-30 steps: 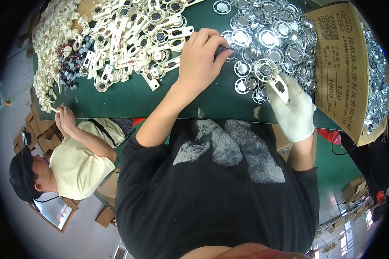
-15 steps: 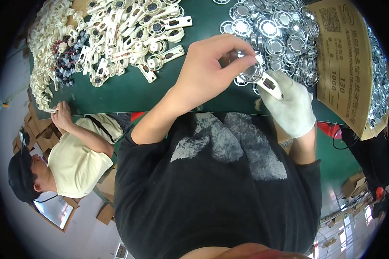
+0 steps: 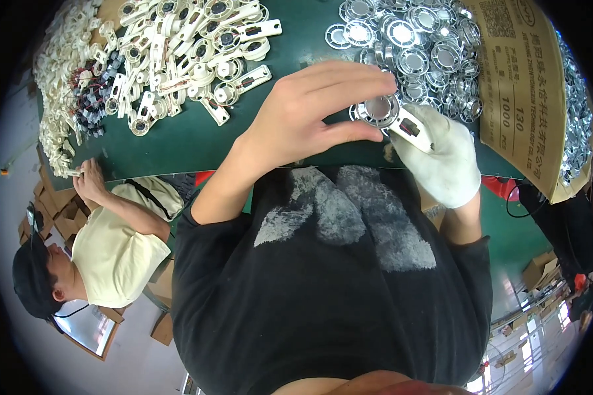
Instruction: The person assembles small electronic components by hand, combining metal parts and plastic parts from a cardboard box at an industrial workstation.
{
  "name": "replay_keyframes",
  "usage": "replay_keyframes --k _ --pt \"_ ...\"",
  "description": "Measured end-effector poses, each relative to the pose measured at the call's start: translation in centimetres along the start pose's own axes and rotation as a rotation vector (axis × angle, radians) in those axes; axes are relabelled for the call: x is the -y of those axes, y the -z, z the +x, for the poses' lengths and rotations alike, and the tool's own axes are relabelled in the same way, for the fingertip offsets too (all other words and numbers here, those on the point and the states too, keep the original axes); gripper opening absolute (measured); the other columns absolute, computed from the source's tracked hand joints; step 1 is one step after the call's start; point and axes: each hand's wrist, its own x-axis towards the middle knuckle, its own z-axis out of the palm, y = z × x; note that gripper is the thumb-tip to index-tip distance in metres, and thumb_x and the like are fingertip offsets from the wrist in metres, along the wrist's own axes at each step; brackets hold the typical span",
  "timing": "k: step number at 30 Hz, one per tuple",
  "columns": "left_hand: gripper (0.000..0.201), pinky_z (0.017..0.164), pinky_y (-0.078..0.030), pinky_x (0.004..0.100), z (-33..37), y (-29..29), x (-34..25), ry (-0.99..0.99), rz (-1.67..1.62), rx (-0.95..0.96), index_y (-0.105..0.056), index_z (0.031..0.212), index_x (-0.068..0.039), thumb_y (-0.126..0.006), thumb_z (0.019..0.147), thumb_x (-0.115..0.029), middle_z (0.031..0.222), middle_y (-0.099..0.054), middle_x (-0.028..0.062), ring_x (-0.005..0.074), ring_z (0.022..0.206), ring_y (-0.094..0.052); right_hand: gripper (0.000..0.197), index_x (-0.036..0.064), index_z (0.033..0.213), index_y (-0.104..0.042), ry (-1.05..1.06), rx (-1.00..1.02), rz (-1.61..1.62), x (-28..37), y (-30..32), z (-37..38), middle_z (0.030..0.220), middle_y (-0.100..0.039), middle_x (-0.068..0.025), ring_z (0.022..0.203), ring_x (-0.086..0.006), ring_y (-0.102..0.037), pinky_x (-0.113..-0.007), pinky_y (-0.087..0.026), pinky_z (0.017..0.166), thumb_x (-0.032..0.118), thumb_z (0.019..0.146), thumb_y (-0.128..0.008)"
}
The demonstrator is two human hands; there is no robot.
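My right hand point(image 3: 445, 161), in a white glove, is closed around the white handle of a small fan housing point(image 3: 416, 133) with a dark slot in it. A round silver ring cover point(image 3: 379, 110) sits at the housing's head end, its face turned up. My bare left hand point(image 3: 303, 115) spans this cover, fingertips at its far rim and thumb at its near rim. Just beyond both hands lies a heap of similar silver ring covers point(image 3: 413, 61). How the cover is seated on the housing cannot be made out.
White fan housings point(image 3: 178, 56) pile up at the far left, beside dark small motors with wires point(image 3: 95, 92) and more white parts point(image 3: 59, 72). A cardboard box point(image 3: 517, 92) of silver pieces stands right on the green table point(image 3: 270, 99). A co-worker point(image 3: 115, 257) sits at left.
My left thumb and fingers have spread from a pinch over the silver cover to its opposite rims. The cover's face shows more fully. My right hand keeps its hold on the housing.
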Motion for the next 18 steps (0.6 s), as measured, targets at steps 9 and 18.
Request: replay_keyframes --k 9,18 --pt "0.057 0.089 -0.061 0.0367 -0.1 0.3 -0.9 -0.026 0.033 0.053 -0.068 0.126 0.001 -0.086 0.074 -0.015 0.123 -0.073 0.0141 0.0312 0.108 -0.073 0.03 0.0032 0.116 -0.07 -0.235 0.016 0.337 0.5 -0.9 -0.5 0.089 -0.072 -0.0105 0.077 -0.0191 -0.07 -0.032 -0.055 0.074 0.014 0.089 -0.074" --pt "0.053 0.09 -0.06 0.0409 0.4 0.2 -1.6 -0.172 -0.002 0.092 -0.067 0.126 0.006 -0.083 0.078 -0.009 0.124 -0.07 0.0231 0.0375 0.109 -0.071 0.033 0.0065 0.107 -0.072 -0.3 0.349 0.184 2.1 0.8 1.7 0.076 -0.066 -0.0091 0.068 -0.0177 -0.063 -0.034 -0.051 0.067 0.035 0.092 -0.07"
